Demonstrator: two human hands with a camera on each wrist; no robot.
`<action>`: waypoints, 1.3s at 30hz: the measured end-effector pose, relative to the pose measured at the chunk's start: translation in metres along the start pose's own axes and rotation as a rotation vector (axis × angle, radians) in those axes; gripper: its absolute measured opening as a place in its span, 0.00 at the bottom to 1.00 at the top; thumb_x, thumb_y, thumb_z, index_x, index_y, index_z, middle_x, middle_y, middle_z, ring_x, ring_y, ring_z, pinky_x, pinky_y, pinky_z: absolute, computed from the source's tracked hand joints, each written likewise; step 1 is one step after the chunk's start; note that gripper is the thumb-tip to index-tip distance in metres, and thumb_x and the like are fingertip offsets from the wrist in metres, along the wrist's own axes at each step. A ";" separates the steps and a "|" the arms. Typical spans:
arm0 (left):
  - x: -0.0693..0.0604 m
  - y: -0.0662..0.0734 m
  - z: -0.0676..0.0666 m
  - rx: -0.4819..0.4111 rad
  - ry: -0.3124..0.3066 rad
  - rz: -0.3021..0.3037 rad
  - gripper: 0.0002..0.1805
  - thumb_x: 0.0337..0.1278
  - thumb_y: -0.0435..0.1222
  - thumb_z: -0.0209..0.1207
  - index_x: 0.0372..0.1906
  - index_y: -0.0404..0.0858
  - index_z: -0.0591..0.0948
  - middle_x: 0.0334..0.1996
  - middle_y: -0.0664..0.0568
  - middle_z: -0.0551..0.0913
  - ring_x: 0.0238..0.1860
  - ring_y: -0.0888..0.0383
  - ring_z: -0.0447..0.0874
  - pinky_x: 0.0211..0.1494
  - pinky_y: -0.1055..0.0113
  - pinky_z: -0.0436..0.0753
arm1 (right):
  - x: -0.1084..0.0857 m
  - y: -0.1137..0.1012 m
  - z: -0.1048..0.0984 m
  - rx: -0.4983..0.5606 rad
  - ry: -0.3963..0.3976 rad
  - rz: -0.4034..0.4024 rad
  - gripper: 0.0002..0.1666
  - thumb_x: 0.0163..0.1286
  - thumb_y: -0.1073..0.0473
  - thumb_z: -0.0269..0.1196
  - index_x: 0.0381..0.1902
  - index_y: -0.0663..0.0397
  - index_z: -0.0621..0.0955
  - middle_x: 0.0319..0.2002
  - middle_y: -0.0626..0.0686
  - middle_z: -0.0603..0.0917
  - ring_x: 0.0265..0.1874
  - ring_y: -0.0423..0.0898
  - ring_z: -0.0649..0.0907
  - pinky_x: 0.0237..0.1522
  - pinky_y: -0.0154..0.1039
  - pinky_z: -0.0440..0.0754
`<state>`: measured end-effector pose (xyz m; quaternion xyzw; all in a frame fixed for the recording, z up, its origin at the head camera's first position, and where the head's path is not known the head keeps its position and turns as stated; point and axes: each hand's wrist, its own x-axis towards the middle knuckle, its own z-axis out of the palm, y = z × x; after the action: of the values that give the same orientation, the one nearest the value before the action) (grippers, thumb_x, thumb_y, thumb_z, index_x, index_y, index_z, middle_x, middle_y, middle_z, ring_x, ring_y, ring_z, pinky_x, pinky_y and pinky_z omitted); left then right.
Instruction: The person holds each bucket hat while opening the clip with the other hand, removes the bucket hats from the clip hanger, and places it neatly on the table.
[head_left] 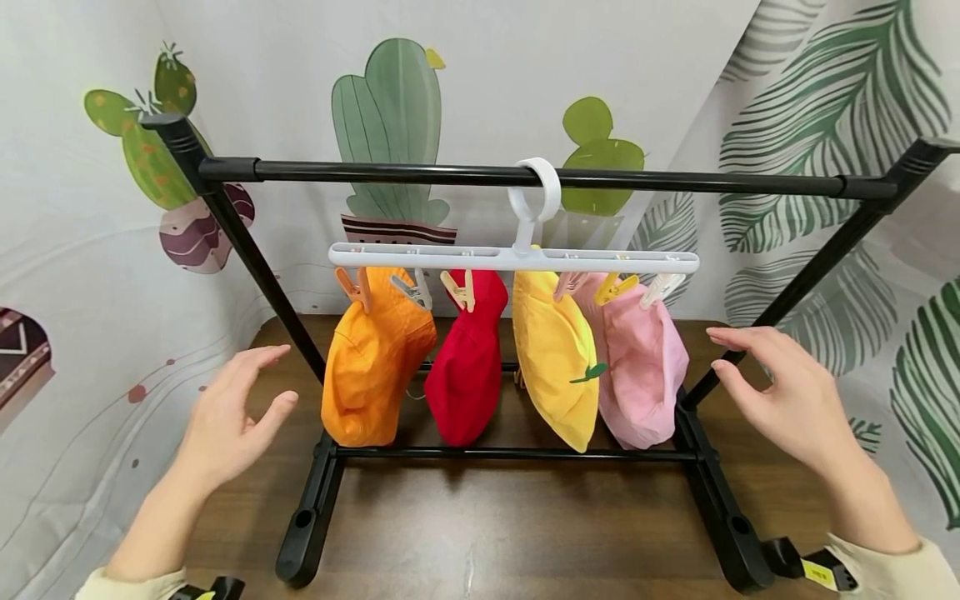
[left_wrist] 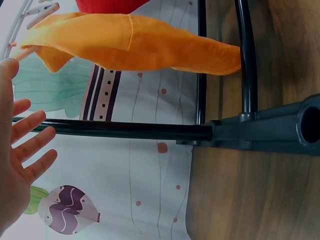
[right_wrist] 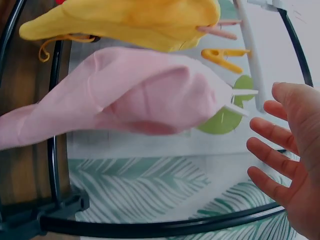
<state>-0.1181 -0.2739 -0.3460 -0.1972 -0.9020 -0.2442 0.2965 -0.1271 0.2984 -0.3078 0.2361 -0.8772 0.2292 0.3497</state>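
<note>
A white hanger (head_left: 450, 257) hooks over the black rack's top bar, with several clothespins along it. From it hang an orange hat (head_left: 371, 358), a red hat (head_left: 468, 367), a yellow hat (head_left: 553, 358) and a pink hat (head_left: 641, 367). My left hand (head_left: 228, 417) is raised left of the orange hat, fingers spread, touching nothing. My right hand (head_left: 795, 396) is held up right of the pink hat, holding nothing. The left wrist view shows the orange hat (left_wrist: 135, 42) beyond the left hand (left_wrist: 22, 155); in the right wrist view the pink hat (right_wrist: 145, 95) is near the right hand (right_wrist: 295, 150).
The black rack (head_left: 450, 173) stands on a brown wooden table (head_left: 480, 525), its feet reaching toward the front. Behind it hangs a white curtain (head_left: 285, 83) printed with cacti and leaves. A low crossbar (head_left: 517, 454) runs beneath the hats.
</note>
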 end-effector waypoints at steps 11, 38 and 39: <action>-0.001 0.008 0.006 -0.062 0.004 0.033 0.30 0.45 0.35 0.63 0.59 0.38 0.73 0.51 0.47 0.77 0.49 0.54 0.72 0.56 0.83 0.59 | 0.013 -0.019 0.012 0.041 0.026 -0.049 0.19 0.55 0.62 0.64 0.47 0.55 0.81 0.36 0.50 0.82 0.38 0.32 0.74 0.40 0.19 0.64; -0.008 0.017 0.028 -0.157 0.026 0.040 0.34 0.38 0.34 0.67 0.58 0.38 0.73 0.50 0.50 0.77 0.48 0.58 0.72 0.55 0.81 0.64 | 0.044 -0.063 0.037 0.209 0.013 -0.137 0.21 0.48 0.67 0.65 0.45 0.56 0.82 0.41 0.52 0.82 0.45 0.38 0.76 0.50 0.21 0.67; -0.008 0.017 0.029 -0.159 0.016 0.028 0.35 0.37 0.33 0.68 0.59 0.39 0.72 0.51 0.50 0.76 0.49 0.58 0.72 0.55 0.81 0.64 | 0.045 -0.065 0.038 0.216 0.011 -0.143 0.22 0.48 0.67 0.65 0.45 0.56 0.82 0.42 0.52 0.82 0.45 0.39 0.77 0.50 0.21 0.67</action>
<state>-0.1159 -0.2460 -0.3662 -0.2307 -0.8745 -0.3125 0.2904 -0.1379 0.2142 -0.2846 0.3332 -0.8264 0.2981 0.3424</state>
